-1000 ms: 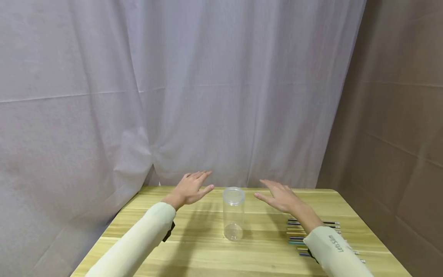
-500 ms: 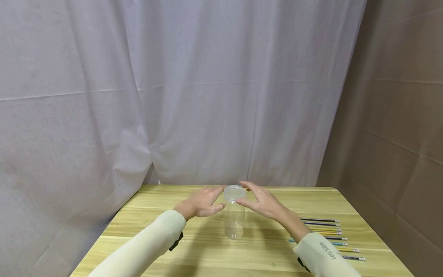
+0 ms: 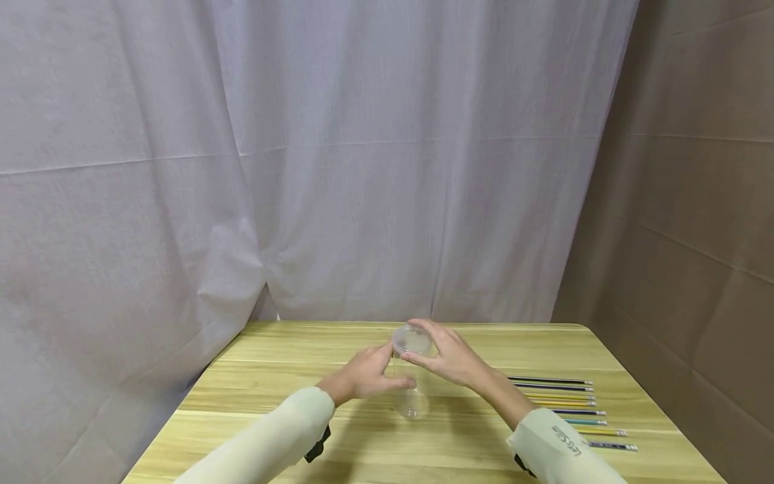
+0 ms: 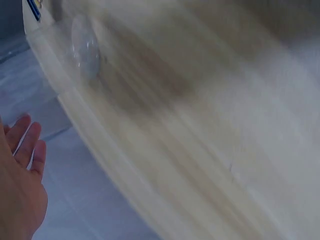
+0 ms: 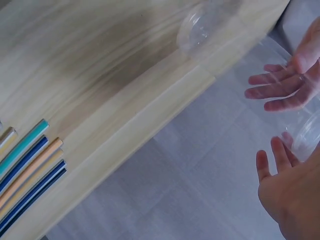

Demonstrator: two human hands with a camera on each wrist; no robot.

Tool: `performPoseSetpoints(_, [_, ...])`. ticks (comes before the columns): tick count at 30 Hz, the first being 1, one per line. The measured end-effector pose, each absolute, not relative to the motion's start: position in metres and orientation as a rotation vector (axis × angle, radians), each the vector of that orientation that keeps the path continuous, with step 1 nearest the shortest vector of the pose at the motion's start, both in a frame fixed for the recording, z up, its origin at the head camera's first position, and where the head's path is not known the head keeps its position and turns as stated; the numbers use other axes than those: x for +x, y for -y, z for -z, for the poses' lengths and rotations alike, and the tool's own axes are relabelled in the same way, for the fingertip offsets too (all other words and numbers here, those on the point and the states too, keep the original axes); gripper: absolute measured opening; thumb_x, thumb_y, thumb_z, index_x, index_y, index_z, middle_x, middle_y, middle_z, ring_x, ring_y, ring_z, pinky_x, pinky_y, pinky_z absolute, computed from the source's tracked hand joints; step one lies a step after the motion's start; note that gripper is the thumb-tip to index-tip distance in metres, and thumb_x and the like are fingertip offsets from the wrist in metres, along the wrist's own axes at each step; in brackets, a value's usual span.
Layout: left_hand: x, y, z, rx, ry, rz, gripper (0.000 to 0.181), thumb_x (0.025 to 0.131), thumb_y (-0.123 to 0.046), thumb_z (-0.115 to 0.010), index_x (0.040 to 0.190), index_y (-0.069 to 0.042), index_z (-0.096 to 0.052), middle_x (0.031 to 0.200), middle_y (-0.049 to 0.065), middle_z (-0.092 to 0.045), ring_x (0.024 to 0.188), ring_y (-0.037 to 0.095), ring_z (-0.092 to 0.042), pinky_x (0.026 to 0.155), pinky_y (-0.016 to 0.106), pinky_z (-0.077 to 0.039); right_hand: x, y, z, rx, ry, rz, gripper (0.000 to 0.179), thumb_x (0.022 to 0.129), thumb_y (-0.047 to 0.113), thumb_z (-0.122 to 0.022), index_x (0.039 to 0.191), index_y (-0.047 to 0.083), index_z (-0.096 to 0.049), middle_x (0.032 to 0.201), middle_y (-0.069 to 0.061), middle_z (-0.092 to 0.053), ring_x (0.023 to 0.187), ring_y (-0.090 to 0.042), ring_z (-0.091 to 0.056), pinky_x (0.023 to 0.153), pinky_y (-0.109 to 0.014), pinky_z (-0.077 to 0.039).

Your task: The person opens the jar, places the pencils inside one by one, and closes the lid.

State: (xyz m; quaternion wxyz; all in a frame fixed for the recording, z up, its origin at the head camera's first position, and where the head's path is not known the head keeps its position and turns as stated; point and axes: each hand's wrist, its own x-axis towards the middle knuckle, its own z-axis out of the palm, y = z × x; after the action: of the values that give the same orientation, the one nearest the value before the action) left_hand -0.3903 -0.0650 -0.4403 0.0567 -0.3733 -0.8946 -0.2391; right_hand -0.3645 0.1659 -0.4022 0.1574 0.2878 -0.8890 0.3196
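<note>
A tall clear plastic jar (image 3: 413,403) stands on the wooden table, its round lid (image 3: 416,341) on top. My right hand (image 3: 452,357) grips the lid from the right, thumb at the near edge and index finger at the far edge. Lower down on the left, my left hand (image 3: 367,374) holds the jar's body, thumb across the front and fingers behind it. Through the clear wall in the right wrist view, the left fingers (image 5: 277,90) show spread. In the left wrist view, the jar's base (image 4: 86,47) appears beyond the left hand (image 4: 22,185).
Several pencils (image 3: 580,413) lie side by side on the right of the table (image 3: 290,349), partly under the right forearm. Grey cloth (image 3: 363,168) hangs behind the table's far edge, and a brown cloth (image 3: 683,235) hangs at the right.
Both hands have come inward and down from either side of the jar. The right hand has taken hold of the lid, and the left hand has closed round the jar's body.
</note>
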Motion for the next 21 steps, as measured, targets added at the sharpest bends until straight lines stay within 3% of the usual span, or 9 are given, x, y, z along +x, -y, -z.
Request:
performPoseSetpoints(6, [-0.377, 0.053, 0.457, -1.033, 2.616, 1.176, 0.099, 0.088, -0.056, -0.083, 0.166, -0.027, -0.030, 0.153, 0.000, -0.058, 0.137, 0.023, -0.057, 0.111, 0.051, -0.048, -0.359, -0.159, 0.409, 0.754, 2.493, -1.046, 0.073, 0.090, 0.045, -0.085, 0.147, 0.009, -0.059, 0.131, -0.009, -0.071, 0.109, -0.026, -0.067, 0.084, -0.043, -0.055])
performPoseSetpoints(12, [-0.368, 0.043, 0.463, -0.935, 2.550, 1.391, 0.099, 0.087, -0.052, -0.086, 0.165, -0.027, -0.031, 0.156, -0.001, -0.055, 0.139, 0.024, -0.055, 0.112, 0.053, -0.046, -0.353, -0.155, 0.411, 0.700, 2.463, -1.261, 0.071, 0.085, 0.039, -0.092, 0.143, 0.010, -0.063, 0.126, -0.007, -0.072, 0.105, -0.025, -0.066, 0.082, -0.043, -0.055])
performPoseSetpoints(17, [-0.367, 0.042, 0.461, -0.949, 2.551, 1.341, 0.091, 0.086, -0.051, -0.088, 0.159, -0.026, -0.041, 0.143, -0.001, -0.064, 0.124, 0.018, -0.064, 0.105, 0.049, -0.052, -0.352, -0.161, 0.406, 0.771, 2.457, -1.384, 0.064, 0.085, 0.031, -0.092, 0.140, 0.011, -0.065, 0.125, -0.007, -0.072, 0.106, -0.026, -0.065, 0.082, -0.040, -0.053])
performPoseSetpoints(21, [-0.368, 0.044, 0.459, -0.952, 2.583, 1.272, 0.087, 0.083, -0.054, -0.089, 0.154, -0.026, -0.048, 0.130, -0.006, -0.070, 0.113, 0.014, -0.067, 0.098, 0.044, -0.054, -0.353, -0.166, 0.405, 0.845, 2.471, -1.431, 0.061, 0.087, 0.026, -0.090, 0.140, 0.010, -0.065, 0.126, -0.006, -0.072, 0.111, -0.025, -0.064, 0.090, -0.045, -0.052])
